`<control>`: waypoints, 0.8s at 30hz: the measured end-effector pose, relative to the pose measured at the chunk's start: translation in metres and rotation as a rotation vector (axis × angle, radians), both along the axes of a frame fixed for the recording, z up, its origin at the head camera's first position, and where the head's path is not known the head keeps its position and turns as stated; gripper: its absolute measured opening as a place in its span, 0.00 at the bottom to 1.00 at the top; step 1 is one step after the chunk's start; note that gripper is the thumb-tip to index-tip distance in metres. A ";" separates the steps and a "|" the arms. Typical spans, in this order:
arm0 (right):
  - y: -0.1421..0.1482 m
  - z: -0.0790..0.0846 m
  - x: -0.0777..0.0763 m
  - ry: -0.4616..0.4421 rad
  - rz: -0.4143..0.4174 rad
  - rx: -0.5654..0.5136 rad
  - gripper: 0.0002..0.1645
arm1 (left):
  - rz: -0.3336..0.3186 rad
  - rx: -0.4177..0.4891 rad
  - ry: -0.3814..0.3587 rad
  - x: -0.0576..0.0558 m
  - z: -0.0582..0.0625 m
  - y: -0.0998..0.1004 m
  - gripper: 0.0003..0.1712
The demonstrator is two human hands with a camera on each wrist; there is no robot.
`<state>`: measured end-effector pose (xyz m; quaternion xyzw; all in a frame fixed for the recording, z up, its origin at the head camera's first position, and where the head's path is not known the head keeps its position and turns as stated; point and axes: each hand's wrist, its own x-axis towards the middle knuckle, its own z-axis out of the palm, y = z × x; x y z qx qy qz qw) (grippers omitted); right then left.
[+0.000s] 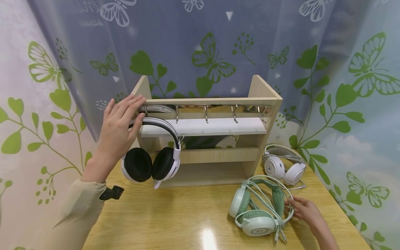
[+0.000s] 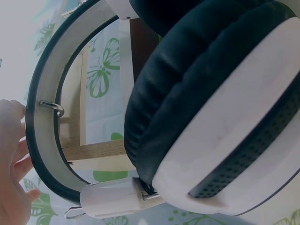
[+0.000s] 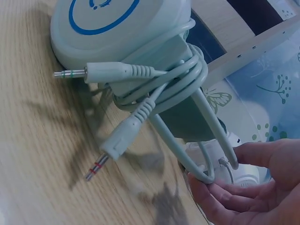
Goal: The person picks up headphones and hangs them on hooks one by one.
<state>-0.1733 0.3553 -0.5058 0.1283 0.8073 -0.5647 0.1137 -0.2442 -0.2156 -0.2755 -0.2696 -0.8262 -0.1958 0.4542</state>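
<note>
White headphones with black ear cushions hang by their headband at the left end of the wooden rack. In the left wrist view a metal hook shows inside that headband. My left hand rests at the rack's top left corner, fingers extended over the edge and thumb against the headband. On the table's right side, my right hand pinches the thin outer bands of mint-green headphones between thumb and fingers. Their cable is wound in a bundle, with two plugs sticking out.
Several more hooks line the rack's upper rail to the right. A second white pair of headphones lies on the wooden table beside the rack's right side. Behind stands a blue curtain printed with leaves and butterflies.
</note>
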 end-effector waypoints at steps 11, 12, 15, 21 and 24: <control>-0.005 0.004 0.005 0.013 0.012 -0.025 0.39 | 0.002 -0.005 -0.005 0.000 0.000 0.000 0.24; -0.005 0.005 0.005 0.014 0.017 -0.023 0.39 | 0.003 -0.005 -0.006 0.000 0.000 0.000 0.24; -0.006 0.008 0.005 0.019 0.022 -0.013 0.40 | 0.004 -0.004 -0.007 0.000 0.000 0.000 0.24; -0.011 0.013 0.008 0.054 0.037 -0.003 0.39 | 0.004 0.000 -0.009 0.001 0.000 0.000 0.25; -0.014 0.014 0.010 0.064 0.032 -0.026 0.39 | 0.002 0.002 -0.008 0.001 0.000 0.000 0.25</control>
